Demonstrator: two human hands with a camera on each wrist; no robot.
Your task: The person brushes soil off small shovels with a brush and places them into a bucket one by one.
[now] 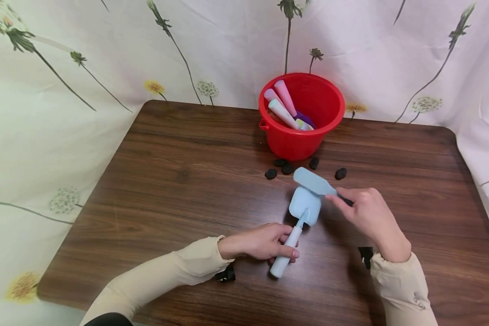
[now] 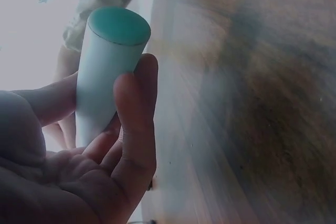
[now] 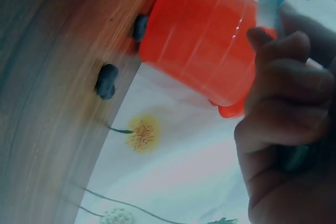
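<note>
My left hand (image 1: 265, 242) grips the pale handle of a small light-blue shovel (image 1: 303, 206), its blade pointing away from me. In the left wrist view the handle (image 2: 105, 77) ends in a green cap, with fingers and thumb around it. My right hand (image 1: 368, 213) holds a light-blue tool with a long flat blade (image 1: 311, 182), like a spatula. Most of its handle is hidden in that hand; a dark end (image 3: 295, 157) shows in the right wrist view. In the head view this blade overlaps the shovel's far edge; I cannot tell whether they touch.
A red bucket (image 1: 295, 144) at the back of the brown table (image 1: 179, 199) contains several pastel-handled tools (image 1: 284, 114). Several small black stones lie before it, one (image 1: 340, 173) farther right. A flower-printed white cloth (image 1: 236, 54) hangs behind the table.
</note>
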